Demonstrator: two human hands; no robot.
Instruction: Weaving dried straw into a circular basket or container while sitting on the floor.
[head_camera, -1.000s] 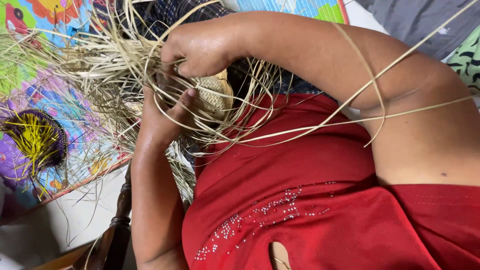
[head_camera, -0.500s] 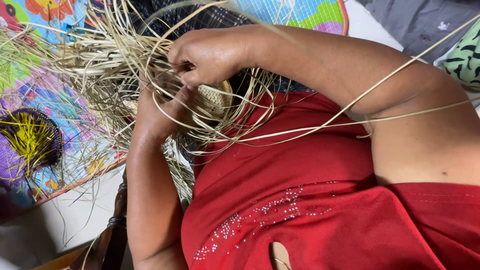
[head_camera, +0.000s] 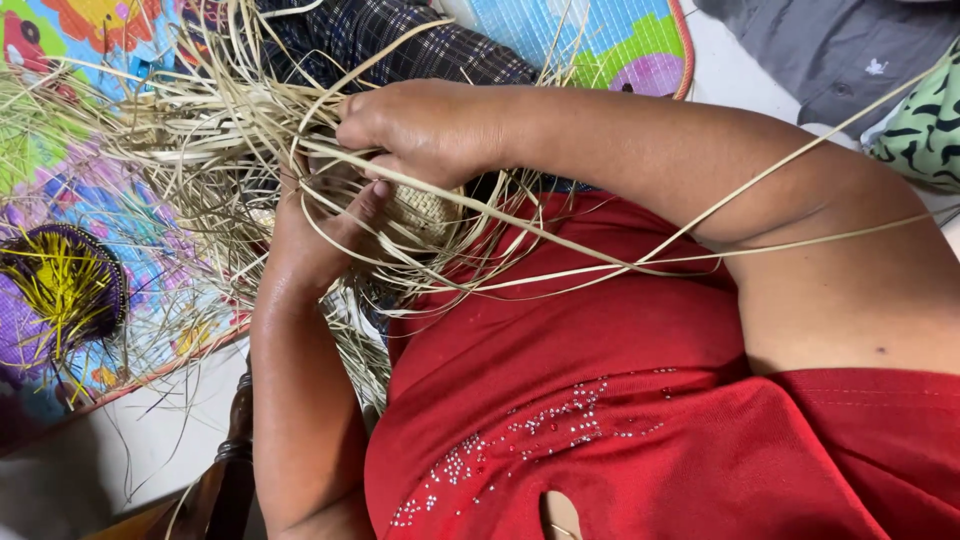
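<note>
A bright patterned play mat (head_camera: 90, 190) covers the floor, its red-trimmed edge running along the bare white floor at the lower left. Over it spreads a loose tangle of pale straw strands (head_camera: 200, 150), long ends trailing across the person's red shirt (head_camera: 620, 400). On the mat's left edge lies a dark round woven piece with yellow strands (head_camera: 60, 290). The right hand (head_camera: 420, 125) closes its fingers on the small woven straw piece (head_camera: 425, 210); the left hand (head_camera: 320, 235) presses curled fingers against it from below.
</note>
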